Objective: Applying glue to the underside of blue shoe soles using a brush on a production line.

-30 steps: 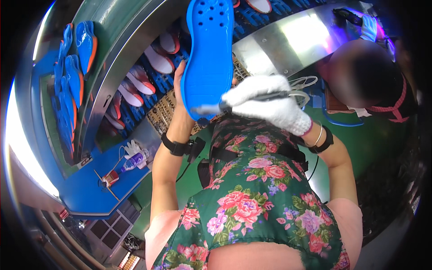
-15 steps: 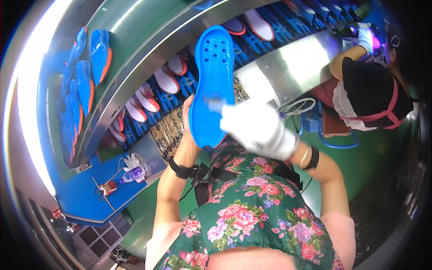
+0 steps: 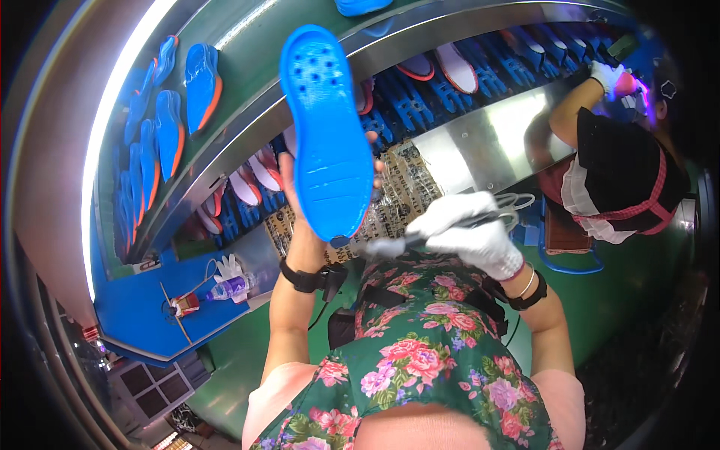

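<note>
My bare left hand (image 3: 291, 187) is closed round a blue shoe sole (image 3: 330, 154), its fingertips showing past the right edge. The sole's inner face is turned up, with a cluster of small holes near the toe and a wet-looking shine. In my gloved right hand (image 3: 476, 238) is a brush (image 3: 411, 241) with a dark handle. Its pale, blurred bristles are just right of the heel end and look apart from the sole.
Blue soles with orange edges (image 3: 202, 90) lie on a green belt (image 3: 247, 45) at upper left. Shoe uppers (image 3: 457, 67) line a rack beyond a metal ledge (image 3: 517, 127). A co-worker (image 3: 619, 165) sits at right. A bottle (image 3: 227, 288) stands on a blue table (image 3: 142, 315).
My right hand has drawn the brush off the sole's middle, down toward me past the heel. My left hand and the sole have shifted slightly left, and the view has turned a little.
</note>
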`<action>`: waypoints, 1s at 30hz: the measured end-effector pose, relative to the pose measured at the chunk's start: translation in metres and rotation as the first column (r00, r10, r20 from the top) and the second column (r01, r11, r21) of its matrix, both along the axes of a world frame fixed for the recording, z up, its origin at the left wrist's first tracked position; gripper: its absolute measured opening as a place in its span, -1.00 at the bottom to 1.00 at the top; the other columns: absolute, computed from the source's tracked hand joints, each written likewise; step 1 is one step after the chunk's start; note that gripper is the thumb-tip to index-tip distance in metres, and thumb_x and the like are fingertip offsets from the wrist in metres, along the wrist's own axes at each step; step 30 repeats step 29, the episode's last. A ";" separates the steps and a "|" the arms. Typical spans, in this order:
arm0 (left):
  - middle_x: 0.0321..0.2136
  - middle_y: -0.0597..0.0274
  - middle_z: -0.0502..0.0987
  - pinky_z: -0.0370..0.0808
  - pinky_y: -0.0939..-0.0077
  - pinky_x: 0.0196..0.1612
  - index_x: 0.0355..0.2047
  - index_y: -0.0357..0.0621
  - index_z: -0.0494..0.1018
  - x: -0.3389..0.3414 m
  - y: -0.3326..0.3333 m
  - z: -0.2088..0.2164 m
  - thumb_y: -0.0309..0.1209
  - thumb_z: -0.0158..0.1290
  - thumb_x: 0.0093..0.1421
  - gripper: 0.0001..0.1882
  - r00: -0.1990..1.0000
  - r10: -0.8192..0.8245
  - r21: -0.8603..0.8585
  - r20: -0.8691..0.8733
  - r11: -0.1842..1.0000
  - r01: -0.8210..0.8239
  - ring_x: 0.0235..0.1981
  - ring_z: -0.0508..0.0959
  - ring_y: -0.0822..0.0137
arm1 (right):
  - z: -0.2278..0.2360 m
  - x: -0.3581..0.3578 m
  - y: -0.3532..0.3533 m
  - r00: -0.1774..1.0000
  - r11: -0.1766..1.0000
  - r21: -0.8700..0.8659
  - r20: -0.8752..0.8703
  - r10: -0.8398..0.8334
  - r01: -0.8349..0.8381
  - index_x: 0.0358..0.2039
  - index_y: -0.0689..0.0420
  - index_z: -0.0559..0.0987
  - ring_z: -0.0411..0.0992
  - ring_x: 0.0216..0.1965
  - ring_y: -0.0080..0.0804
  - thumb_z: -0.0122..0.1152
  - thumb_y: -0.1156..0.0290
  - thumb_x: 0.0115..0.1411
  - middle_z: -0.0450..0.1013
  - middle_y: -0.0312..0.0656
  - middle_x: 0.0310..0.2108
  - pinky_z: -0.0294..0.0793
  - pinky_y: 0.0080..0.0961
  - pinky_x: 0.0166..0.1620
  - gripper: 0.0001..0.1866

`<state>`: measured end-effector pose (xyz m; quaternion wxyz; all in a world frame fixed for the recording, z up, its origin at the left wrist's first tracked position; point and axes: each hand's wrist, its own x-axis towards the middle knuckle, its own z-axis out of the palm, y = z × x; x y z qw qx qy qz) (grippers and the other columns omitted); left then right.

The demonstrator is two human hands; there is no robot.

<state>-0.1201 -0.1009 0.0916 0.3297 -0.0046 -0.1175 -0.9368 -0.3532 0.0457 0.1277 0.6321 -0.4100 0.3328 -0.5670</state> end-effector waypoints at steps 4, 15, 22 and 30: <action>0.41 -0.36 0.06 0.54 -0.26 0.12 0.52 -0.15 -0.15 0.014 -0.031 0.038 0.41 0.19 0.07 0.30 0.991 0.134 -0.309 -0.018 0.942 -0.133 0.16 0.44 -0.37 | -0.004 -0.019 0.000 0.973 0.968 0.108 -0.070 -0.222 0.228 -0.24 0.34 0.70 0.64 -0.23 -0.33 0.33 0.69 0.06 0.65 0.08 -0.18 0.61 -0.56 -0.15 -0.79; 0.42 -0.33 -0.03 0.59 0.11 0.00 0.47 -0.23 -0.03 0.024 -0.163 0.071 0.34 -0.37 0.40 -0.05 0.947 0.253 0.412 -0.197 0.898 -0.154 0.08 0.44 -0.14 | -0.067 0.023 -0.001 0.976 0.948 0.235 -0.042 -0.211 0.215 -0.15 0.25 0.74 0.59 -0.25 -0.58 0.37 0.60 0.17 0.69 -0.21 -0.23 0.56 -0.62 -0.17 -0.79; 0.48 -0.28 -0.13 0.45 0.02 0.19 0.48 -0.34 -0.18 0.008 -0.166 0.073 0.44 -0.28 0.31 0.13 0.915 0.399 0.333 -0.054 0.871 -0.360 0.23 0.35 -0.15 | -0.080 0.022 -0.003 0.969 0.933 0.263 -0.092 -0.229 0.246 -0.16 0.28 0.73 0.61 -0.22 -0.50 0.36 0.63 0.16 0.68 -0.15 -0.22 0.58 -0.57 -0.10 -0.78; 0.51 -0.19 -0.10 0.07 -0.07 0.49 0.49 -0.39 -0.35 -0.049 -0.126 0.080 0.24 0.02 0.32 0.17 0.521 0.729 -0.785 0.444 0.597 -0.165 0.48 0.08 -0.18 | -0.087 0.017 0.001 0.966 0.916 0.309 -0.096 -0.238 0.256 -0.16 0.26 0.74 0.58 -0.30 -0.55 0.37 0.62 0.15 0.68 -0.19 -0.26 0.56 -0.62 -0.24 -0.78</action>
